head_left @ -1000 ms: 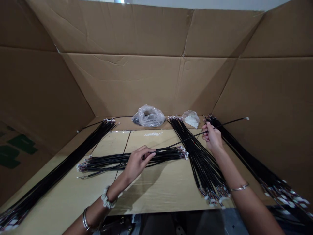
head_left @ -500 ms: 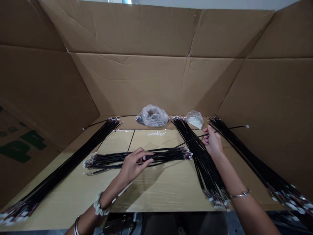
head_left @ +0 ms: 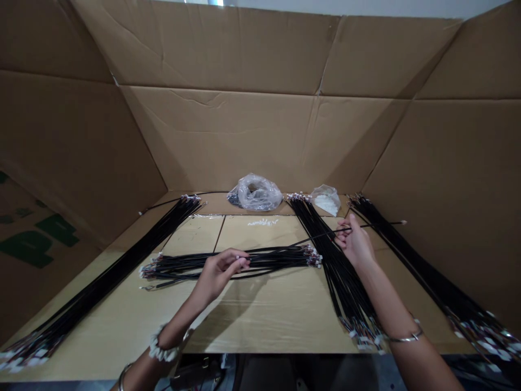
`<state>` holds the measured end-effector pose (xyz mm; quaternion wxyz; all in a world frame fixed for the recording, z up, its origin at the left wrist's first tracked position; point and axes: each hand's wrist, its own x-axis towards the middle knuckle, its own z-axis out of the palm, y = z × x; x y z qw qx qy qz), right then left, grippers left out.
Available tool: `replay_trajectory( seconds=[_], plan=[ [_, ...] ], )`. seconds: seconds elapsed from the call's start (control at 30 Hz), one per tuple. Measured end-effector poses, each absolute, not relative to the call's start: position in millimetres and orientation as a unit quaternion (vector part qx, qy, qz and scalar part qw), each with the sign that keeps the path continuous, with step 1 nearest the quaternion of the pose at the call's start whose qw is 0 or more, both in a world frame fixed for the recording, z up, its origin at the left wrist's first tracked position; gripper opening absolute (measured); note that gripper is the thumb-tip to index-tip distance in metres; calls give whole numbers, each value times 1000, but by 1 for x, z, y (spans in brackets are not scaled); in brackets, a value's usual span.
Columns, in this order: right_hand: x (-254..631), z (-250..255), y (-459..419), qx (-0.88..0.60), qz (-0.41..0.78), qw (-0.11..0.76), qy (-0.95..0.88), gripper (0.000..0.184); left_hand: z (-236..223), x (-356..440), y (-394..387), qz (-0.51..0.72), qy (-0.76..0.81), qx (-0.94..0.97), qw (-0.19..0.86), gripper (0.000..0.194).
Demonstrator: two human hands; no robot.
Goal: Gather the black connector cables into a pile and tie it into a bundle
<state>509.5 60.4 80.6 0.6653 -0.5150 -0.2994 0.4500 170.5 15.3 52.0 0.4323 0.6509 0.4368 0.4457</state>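
- Two bare hands work above a pale cardboard sheet [head_left: 264,323] lying inside an opened corrugated carton [head_left: 228,141].
- Right hand [head_left: 355,243]: thumb and fingers are pinched nearly closed on one black wire lead [head_left: 317,237], holding it clear of the sheet.
- Left hand [head_left: 217,274]: half closed, with the fingers curled over the crosswise bundle of black wire leads [head_left: 280,257] near its middle. The pictures do not settle whether it is gripping the bundle or only touching it.
- Held lead: its long axis rises from near left to far right. Its free tip projects beyond the right hand, and its other end runs down to the far edge of the crosswise bundle, where it cannot be told apart from the other leads.
- Crosswise bundle: it lies left to right across the middle of the sheet, with its connector ends to the right. The left hand is the nearer hand; the right hand lies farther right and farther away.
- Other bundles: one diagonal bundle [head_left: 109,277] lies to the left, a second [head_left: 342,282] passes beneath the held lead, and a third [head_left: 427,269] lies at the right.
- Far edge: a clear plastic bag [head_left: 258,193] lies beside a smaller bag of white pieces [head_left: 325,202]; loose white pieces [head_left: 262,222] lie on the sheet in front.
- Wrists: a fabric scrunchie [head_left: 163,347] circles the left wrist, and a metal bracelet [head_left: 407,338] circles the right.
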Motion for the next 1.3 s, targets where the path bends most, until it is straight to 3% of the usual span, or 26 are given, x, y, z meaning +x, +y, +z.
replay_trajectory(
  seconds=[0.13,0.23,0.3,0.33,0.5,0.7,1.07,1.3],
  plan=[
    [519,93,32,-606,487,440,-450,49,64,158,17,471,436,622,448,32],
    [506,109,8,-619,270,425,-603,46,75,151,15,464,422,636,451,31],
    [481,118,-4,-539,132,407,-725,29,79,150,13,458,412,641,457,31],
    [465,120,-7,-490,107,366,-784,22,81,151,12,457,411,641,459,31],
    [402,108,-1,-354,90,222,-904,31,83,160,5,452,415,636,469,32],
    [398,89,9,-341,62,247,-905,33,78,167,-1,438,416,639,476,36],
    [403,103,0,-327,1,209,-922,26,86,172,-5,442,414,707,366,28],
    [408,105,-4,-301,-69,222,-925,25,89,177,-10,442,409,693,396,24]
  ],
)
